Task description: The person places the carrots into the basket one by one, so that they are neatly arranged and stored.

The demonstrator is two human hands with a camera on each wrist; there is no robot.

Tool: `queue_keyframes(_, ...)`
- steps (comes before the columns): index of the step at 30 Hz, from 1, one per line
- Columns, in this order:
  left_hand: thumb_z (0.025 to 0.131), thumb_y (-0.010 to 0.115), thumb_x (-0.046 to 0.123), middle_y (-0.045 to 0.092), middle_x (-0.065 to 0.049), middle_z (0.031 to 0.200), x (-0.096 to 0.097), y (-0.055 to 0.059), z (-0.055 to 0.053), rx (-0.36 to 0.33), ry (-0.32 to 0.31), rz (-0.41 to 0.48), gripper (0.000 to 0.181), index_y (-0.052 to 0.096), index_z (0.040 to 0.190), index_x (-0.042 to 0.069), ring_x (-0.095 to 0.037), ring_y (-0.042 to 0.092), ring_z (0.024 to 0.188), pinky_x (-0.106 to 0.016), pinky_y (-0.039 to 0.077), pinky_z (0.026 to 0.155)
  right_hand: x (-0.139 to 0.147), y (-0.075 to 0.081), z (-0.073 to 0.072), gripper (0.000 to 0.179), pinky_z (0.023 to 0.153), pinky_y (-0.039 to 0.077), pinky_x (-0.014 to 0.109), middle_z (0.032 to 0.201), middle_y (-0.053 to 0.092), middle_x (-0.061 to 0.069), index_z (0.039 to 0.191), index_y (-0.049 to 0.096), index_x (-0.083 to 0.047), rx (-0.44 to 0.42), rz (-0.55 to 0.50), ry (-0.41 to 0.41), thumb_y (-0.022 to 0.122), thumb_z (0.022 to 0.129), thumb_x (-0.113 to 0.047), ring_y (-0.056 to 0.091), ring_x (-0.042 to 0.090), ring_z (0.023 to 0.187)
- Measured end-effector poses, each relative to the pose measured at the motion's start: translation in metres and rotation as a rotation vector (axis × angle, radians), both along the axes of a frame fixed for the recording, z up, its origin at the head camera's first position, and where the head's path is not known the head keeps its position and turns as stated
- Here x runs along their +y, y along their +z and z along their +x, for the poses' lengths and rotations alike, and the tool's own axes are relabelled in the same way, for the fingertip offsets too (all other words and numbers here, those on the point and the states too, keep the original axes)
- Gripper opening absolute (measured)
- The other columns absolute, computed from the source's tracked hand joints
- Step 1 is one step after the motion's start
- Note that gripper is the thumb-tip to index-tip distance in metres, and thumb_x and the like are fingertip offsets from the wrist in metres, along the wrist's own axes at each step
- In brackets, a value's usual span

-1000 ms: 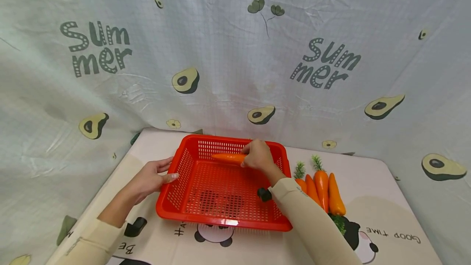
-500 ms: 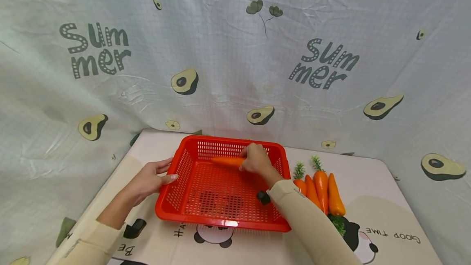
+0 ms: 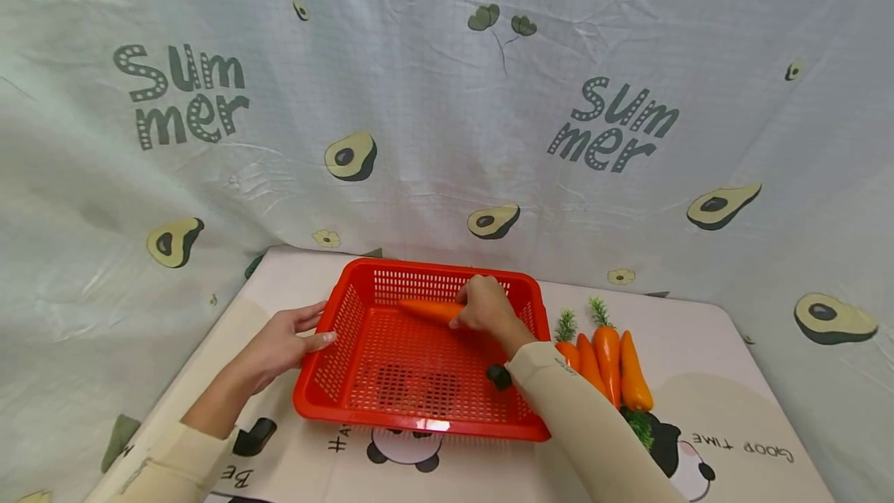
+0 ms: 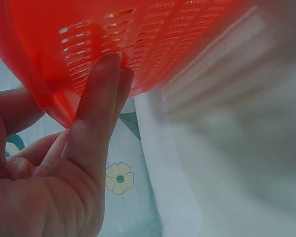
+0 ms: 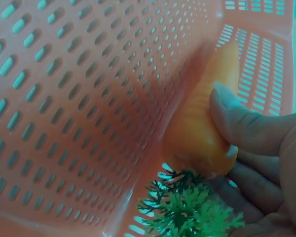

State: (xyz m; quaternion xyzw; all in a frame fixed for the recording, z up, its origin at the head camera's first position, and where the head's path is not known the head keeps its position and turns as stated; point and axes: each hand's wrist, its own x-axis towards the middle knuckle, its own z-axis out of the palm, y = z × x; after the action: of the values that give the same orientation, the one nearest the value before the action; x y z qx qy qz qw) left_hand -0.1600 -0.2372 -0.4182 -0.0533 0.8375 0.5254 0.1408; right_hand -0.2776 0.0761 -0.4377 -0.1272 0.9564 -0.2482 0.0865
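Observation:
A red plastic basket with slotted walls stands in the middle of the table. My left hand grips its left rim, the thumb over the top; in the left wrist view, the fingers lie along the outer wall. Inside, close to the far wall, my right hand holds an orange carrot by its thick end, tip pointing left. The right wrist view shows the thumb pressing on the carrot and a tuft of green leaves at its thick end. The carrot lies low, near the basket floor.
Right of the basket, several more orange carrots lie side by side, some leaf tufts pointing away; the right sleeve overlaps part of them. A printed curtain hangs behind the panda-print table.
My right hand has lowered slightly, bringing the carrot down from the far wall toward the basket floor. The left hand keeps its grip on the rim.

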Motion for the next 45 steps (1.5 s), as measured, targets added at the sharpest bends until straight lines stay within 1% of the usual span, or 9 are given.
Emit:
queue_keyframes(11, 0.102, 0.065, 0.013, 0.047, -0.033, 0.155, -0.001, -0.006, 0.002, 0.009, -0.001, 0.059, 0.075, 0.024, 0.163, -0.003, -0.030, 0.074, 0.103, -0.044, 0.067, 0.084, 0.004, -0.007, -0.006, 0.035, 0.091, 0.063, 0.038, 0.101, 0.081, 0.008, 0.105, 0.084, -0.007, 0.002, 0.041, 0.074, 0.094, 0.076, -0.022, 0.065, 0.020, 0.087)
queue_keyframes(14, 0.102, 0.066, 0.014, 0.048, -0.034, 0.154, -0.001, -0.006, 0.002, 0.019, -0.002, 0.054, 0.075, 0.025, 0.163, -0.003, -0.030, 0.075, 0.102, -0.044, 0.067, 0.083, 0.003, -0.007, -0.007, 0.035, 0.090, 0.063, 0.038, 0.100, 0.080, 0.007, 0.106, 0.084, -0.007, 0.003, 0.057, 0.093, 0.094, 0.077, -0.023, 0.064, 0.020, 0.085)
queue_keyframes(18, 0.102, 0.066, 0.014, 0.048, -0.033, 0.154, 0.001, -0.003, 0.001, 0.019, 0.000, 0.040, 0.075, 0.025, 0.163, -0.003, -0.031, 0.075, 0.103, -0.044, 0.067, 0.083, 0.004, -0.004, -0.008, 0.023, 0.077, 0.061, 0.031, 0.082, 0.075, 0.003, 0.095, 0.083, -0.008, 0.011, 0.111, 0.128, 0.092, 0.079, -0.022, 0.059, 0.018, 0.075)
queue_keyframes(21, 0.102, 0.066, 0.015, 0.047, -0.033, 0.156, 0.002, -0.003, 0.001, 0.014, 0.002, 0.035, 0.075, 0.025, 0.163, -0.003, -0.030, 0.074, 0.104, -0.044, 0.067, 0.084, 0.004, -0.002, -0.007, 0.016, 0.065, 0.052, 0.027, 0.070, 0.066, 0.002, 0.086, 0.081, -0.010, 0.020, 0.163, 0.151, 0.091, 0.081, -0.022, 0.055, 0.019, 0.069)
queue_keyframes(27, 0.102, 0.066, 0.015, 0.045, -0.033, 0.157, 0.002, -0.003, 0.002, 0.015, 0.000, 0.030, 0.076, 0.024, 0.163, -0.003, -0.029, 0.074, 0.104, -0.044, 0.067, 0.084, 0.006, 0.002, -0.005, 0.017, 0.061, 0.048, 0.025, 0.063, 0.061, -0.001, 0.080, 0.080, -0.011, 0.066, 0.204, 0.139, 0.091, 0.080, -0.024, 0.051, 0.017, 0.066)
queue_keyframes(31, 0.102, 0.065, 0.014, 0.045, -0.033, 0.157, 0.000, -0.003, 0.003, 0.011, 0.001, 0.024, 0.076, 0.023, 0.163, -0.003, -0.028, 0.074, 0.104, -0.044, 0.067, 0.084, 0.011, 0.010, -0.005, 0.010, 0.063, 0.051, 0.027, 0.068, 0.069, 0.000, 0.082, 0.082, -0.009, 0.103, 0.154, 0.133, 0.087, 0.084, -0.018, 0.054, 0.018, 0.071)
queue_keyframes(36, 0.103, 0.065, 0.014, 0.046, -0.034, 0.155, 0.000, -0.002, 0.004, 0.019, -0.006, 0.012, 0.076, 0.023, 0.163, -0.003, -0.028, 0.074, 0.102, -0.044, 0.067, 0.084, 0.022, 0.027, -0.001, 0.009, 0.081, 0.063, 0.036, 0.090, 0.081, 0.006, 0.094, 0.085, -0.006, 0.133, 0.045, 0.105, 0.083, 0.087, -0.012, 0.069, 0.024, 0.088)
queue_keyframes(41, 0.103, 0.065, 0.015, 0.046, -0.035, 0.155, 0.001, -0.001, 0.003, 0.022, -0.016, 0.010, 0.076, 0.022, 0.163, -0.004, -0.030, 0.074, 0.104, -0.044, 0.067, 0.084, 0.035, 0.043, 0.003, 0.014, 0.092, 0.063, 0.043, 0.102, 0.082, 0.009, 0.100, 0.084, -0.006, 0.101, -0.081, 0.020, 0.083, 0.087, -0.012, 0.072, 0.029, 0.104)
queue_keyframes(45, 0.103, 0.065, 0.015, 0.045, -0.035, 0.155, 0.003, -0.002, 0.002, 0.014, -0.013, 0.004, 0.076, 0.022, 0.163, -0.003, -0.032, 0.074, 0.105, -0.044, 0.066, 0.084, 0.048, 0.053, 0.006, 0.015, 0.092, 0.063, 0.042, 0.102, 0.082, 0.010, 0.101, 0.084, -0.005, 0.077, -0.163, -0.023, 0.083, 0.087, -0.011, 0.072, 0.029, 0.104)
